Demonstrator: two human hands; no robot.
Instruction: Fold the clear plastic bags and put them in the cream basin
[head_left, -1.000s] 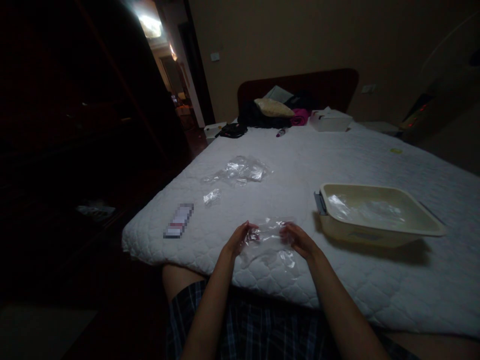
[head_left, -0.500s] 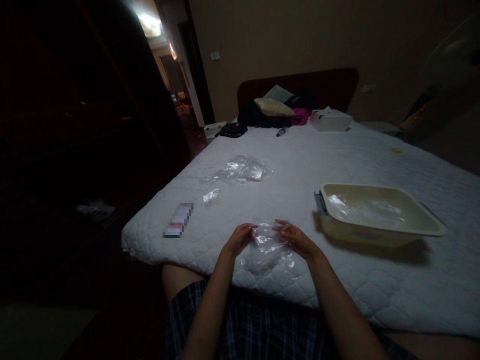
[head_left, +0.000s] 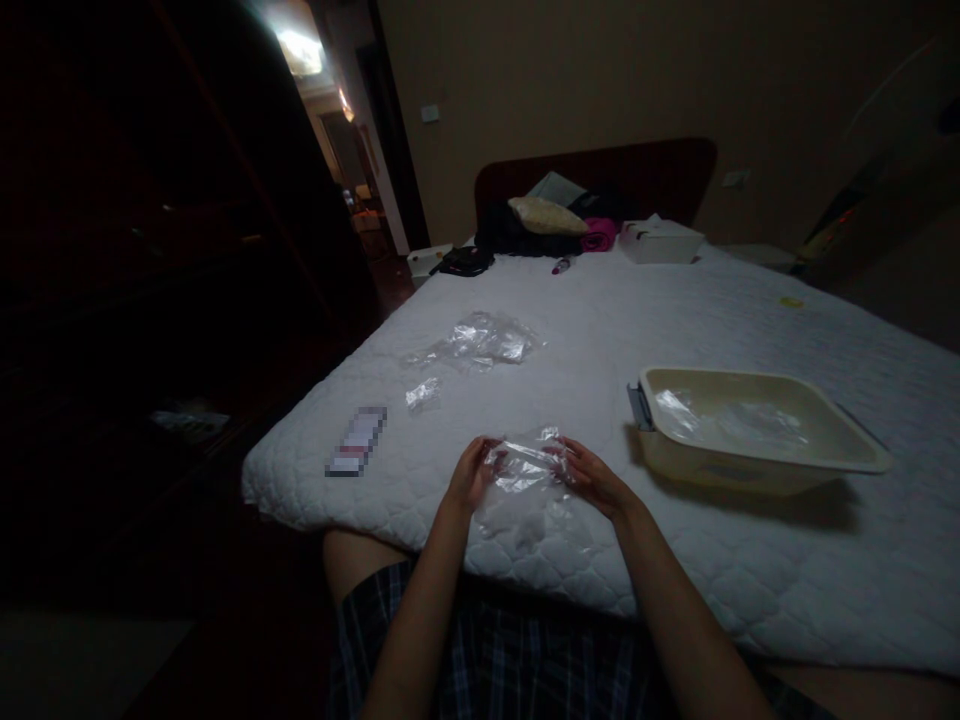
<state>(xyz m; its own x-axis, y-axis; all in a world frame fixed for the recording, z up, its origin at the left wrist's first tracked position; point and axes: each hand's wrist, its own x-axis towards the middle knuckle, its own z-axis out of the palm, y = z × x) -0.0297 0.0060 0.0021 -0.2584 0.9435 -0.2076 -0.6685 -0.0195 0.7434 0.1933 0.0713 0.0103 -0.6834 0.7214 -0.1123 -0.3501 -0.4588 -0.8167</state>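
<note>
Between my hands, a clear plastic bag (head_left: 529,470) is stretched out just above the near edge of the bed. My left hand (head_left: 474,474) grips its left side, fingertips partly behind the shiny film. On the opposite side my right hand (head_left: 592,475) holds it with bent fingers, some of them seen through the plastic. More clear film lies below, on the quilted white mattress (head_left: 600,330); whether it belongs to the same bag I cannot tell. Farther off lie a heap of clear plastic bags (head_left: 484,338) and a small folded clear bag (head_left: 424,394).
A cream plastic bin (head_left: 750,470) with grey side clips stands at right, clear plastic inside. At left lies a blurred-out flat rectangular object (head_left: 357,440). Toward the headboard (head_left: 637,165) are a white box (head_left: 664,243), a pillow (head_left: 547,215) and dark cloth.
The bag has been drawn out wider and flatter between my hands. My left hand has turned upward slightly, and my right fingers have shifted to the bag's side.
</note>
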